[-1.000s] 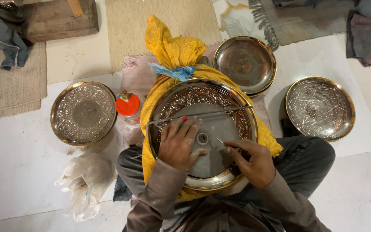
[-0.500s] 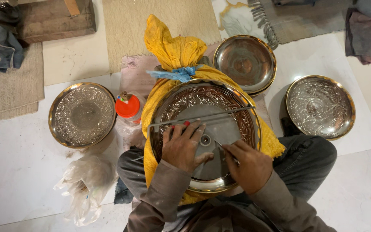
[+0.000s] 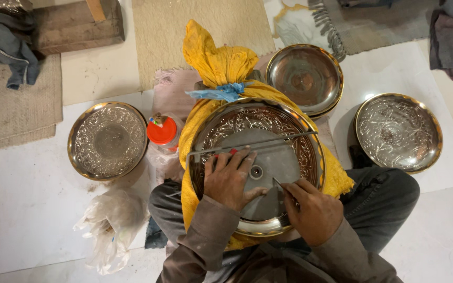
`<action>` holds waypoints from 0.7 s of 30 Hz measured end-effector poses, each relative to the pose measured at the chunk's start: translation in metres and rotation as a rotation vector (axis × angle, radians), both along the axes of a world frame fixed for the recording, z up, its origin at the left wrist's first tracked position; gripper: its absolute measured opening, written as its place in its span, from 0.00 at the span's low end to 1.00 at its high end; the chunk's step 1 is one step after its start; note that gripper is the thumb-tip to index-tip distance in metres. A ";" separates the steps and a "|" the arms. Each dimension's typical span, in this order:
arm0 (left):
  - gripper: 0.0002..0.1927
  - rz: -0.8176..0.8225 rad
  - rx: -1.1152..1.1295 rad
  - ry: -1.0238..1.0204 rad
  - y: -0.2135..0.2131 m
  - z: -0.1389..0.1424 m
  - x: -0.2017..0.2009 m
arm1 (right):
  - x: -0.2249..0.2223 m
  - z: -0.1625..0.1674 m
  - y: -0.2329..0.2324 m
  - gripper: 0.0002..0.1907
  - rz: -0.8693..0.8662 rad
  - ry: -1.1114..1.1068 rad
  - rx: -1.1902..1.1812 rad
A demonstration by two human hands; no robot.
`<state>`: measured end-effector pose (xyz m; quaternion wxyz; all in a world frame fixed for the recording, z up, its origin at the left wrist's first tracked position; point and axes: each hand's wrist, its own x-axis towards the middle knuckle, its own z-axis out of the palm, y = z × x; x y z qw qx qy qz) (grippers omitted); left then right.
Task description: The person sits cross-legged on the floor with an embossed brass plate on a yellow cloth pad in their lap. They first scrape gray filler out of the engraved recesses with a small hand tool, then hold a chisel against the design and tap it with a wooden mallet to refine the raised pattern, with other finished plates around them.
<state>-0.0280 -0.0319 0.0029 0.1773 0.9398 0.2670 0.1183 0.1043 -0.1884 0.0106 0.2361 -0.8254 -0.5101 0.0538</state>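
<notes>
Head view, looking down on a seated person's lap: large round engraved metal plate with brass rim (image 3: 258, 167) sits at frame centre on a yellow cloth bundle (image 3: 213, 57) whose knotted top points to the upper middle, tied with a blue strip (image 3: 218, 93). Left hand (image 3: 230, 178) lies flat on the plate's plain grey centre, fingers spread wide, fingertips touching a long thin metal rod (image 3: 252, 145) laid across the plate. Right hand (image 3: 313, 209) at lower right of the plate is closed around a small pointed metal tool (image 3: 278, 183), tip touching the plate surface just right of the small centre hub. Plate holds nothing else. Left of centre, a second engraved silver-toned round plate with brass rim (image 3: 107, 140) lies on the white floor, nothing in it. Between it and the bundle, a small container with an orange lid (image 3: 162, 131); contents hidden. Upper right of centre, a plainer dark metal plate (image 3: 304, 79), seemingly stacked on another, with nothing in it. Far right, a third engraved plate (image 3: 398, 132), with nothing in it either. Lower left, a crumpled clear plastic bag (image 3: 108, 225); contents cannot be told. Upper left, a wooden block (image 3: 74, 26) and grey cloth (image 3: 6, 44) on a woven mat.
</notes>
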 end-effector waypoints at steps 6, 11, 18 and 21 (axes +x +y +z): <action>0.46 0.010 -0.014 -0.025 -0.002 0.007 -0.001 | 0.007 0.010 0.029 0.07 0.037 -0.055 0.065; 0.46 0.008 -0.023 -0.023 0.001 0.007 0.002 | 0.009 0.010 0.014 0.08 -0.023 0.040 -0.009; 0.46 0.010 0.000 -0.018 -0.001 0.005 0.001 | 0.014 0.004 0.017 0.08 0.017 0.011 0.083; 0.46 0.003 0.010 -0.027 0.001 0.004 0.002 | 0.016 0.004 0.014 0.11 -0.056 0.097 -0.099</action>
